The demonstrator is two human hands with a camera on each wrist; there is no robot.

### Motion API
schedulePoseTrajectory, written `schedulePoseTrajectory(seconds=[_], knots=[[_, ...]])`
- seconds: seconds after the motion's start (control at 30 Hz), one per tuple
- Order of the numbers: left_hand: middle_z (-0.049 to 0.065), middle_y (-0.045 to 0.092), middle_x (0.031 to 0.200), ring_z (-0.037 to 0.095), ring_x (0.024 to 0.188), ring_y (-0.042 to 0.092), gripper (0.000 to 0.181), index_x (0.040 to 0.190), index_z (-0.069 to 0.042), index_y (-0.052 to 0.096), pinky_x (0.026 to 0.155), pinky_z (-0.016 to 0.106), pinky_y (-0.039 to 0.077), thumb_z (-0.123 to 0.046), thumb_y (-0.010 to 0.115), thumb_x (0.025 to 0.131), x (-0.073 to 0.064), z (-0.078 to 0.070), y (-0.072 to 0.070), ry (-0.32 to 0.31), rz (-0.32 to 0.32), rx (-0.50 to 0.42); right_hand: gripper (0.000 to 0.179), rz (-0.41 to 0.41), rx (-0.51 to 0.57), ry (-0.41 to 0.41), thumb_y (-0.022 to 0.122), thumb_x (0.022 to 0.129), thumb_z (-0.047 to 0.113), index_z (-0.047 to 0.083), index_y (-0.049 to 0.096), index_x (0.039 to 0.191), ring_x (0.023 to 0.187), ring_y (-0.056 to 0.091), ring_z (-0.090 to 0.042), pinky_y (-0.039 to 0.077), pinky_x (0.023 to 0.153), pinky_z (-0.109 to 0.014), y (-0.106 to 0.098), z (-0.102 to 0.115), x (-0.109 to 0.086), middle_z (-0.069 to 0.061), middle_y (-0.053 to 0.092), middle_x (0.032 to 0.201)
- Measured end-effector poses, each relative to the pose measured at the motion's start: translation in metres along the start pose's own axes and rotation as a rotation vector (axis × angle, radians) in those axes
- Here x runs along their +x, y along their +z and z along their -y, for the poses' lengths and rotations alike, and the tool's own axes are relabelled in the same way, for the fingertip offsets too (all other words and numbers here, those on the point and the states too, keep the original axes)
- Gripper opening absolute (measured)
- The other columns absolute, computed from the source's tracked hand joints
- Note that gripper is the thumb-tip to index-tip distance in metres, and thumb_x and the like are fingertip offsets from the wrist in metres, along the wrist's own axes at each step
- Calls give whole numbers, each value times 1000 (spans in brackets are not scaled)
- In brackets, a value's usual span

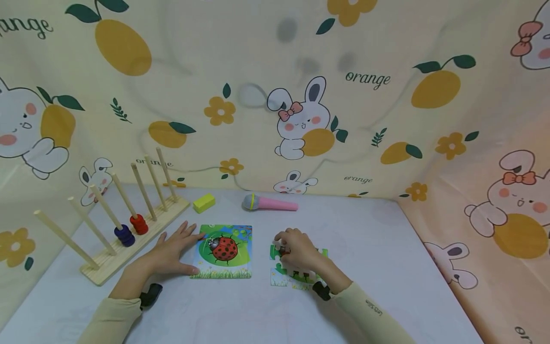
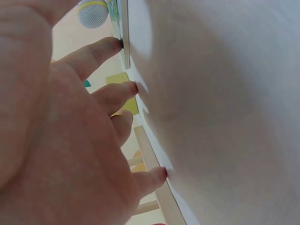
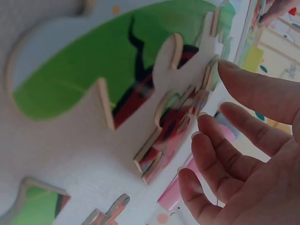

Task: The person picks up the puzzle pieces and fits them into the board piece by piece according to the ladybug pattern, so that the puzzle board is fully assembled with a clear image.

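Note:
My left hand is spread flat beside a square ladybug picture board, thumb and index finger touching its left edge. In the left wrist view its other fingertips rest on the table. To the right of the board lies a partly assembled ladybug jigsaw puzzle of thin wooden pieces. Over the puzzle's upper left, my right hand pinches a red-and-black puzzle piece between thumb and fingertips. Gaps show between this piece and a large green piece. From above, the hand and wrist cover much of the puzzle.
A wooden peg rack stands at the left, with blue rings and red rings on two pegs. Behind the board are a yellow block and a pink toy microphone. A patterned cloth hangs behind the table.

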State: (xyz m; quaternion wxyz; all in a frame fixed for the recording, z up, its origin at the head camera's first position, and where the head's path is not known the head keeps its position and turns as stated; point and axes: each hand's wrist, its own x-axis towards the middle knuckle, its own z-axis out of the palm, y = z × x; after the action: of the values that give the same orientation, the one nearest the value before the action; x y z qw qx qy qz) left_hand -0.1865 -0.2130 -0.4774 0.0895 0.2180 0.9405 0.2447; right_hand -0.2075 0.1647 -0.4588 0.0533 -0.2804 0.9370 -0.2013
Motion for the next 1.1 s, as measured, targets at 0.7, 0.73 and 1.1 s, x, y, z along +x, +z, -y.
schedulePoseTrajectory(seconds=[0.7, 0.73, 1.1], knots=[[27, 27, 158, 49, 147, 11, 99, 148, -9, 48, 103, 82, 5, -55, 85, 68, 2, 1, 1, -7, -3, 21, 40, -7, -37, -4, 83, 77, 2, 3, 70, 115, 87, 51, -23, 42, 74, -42, 2, 1, 0, -7, 60, 93], [27, 27, 158, 49, 147, 11, 99, 148, -9, 48, 103, 82, 5, -55, 85, 68, 2, 1, 1, -7, -2, 21, 39, -7, -38, -4, 83, 77, 2, 2, 70, 115, 86, 50, -23, 42, 73, -42, 2, 1, 0, -7, 59, 93], [27, 27, 158, 49, 147, 10, 99, 147, -9, 48, 102, 82, 4, -55, 85, 68, 2, 3, 3, -5, -7, 7, 42, -7, -48, -18, 83, 78, 3, 4, 69, 117, 85, 48, -21, 40, 72, -39, 2, 0, 0, -5, 57, 92]])
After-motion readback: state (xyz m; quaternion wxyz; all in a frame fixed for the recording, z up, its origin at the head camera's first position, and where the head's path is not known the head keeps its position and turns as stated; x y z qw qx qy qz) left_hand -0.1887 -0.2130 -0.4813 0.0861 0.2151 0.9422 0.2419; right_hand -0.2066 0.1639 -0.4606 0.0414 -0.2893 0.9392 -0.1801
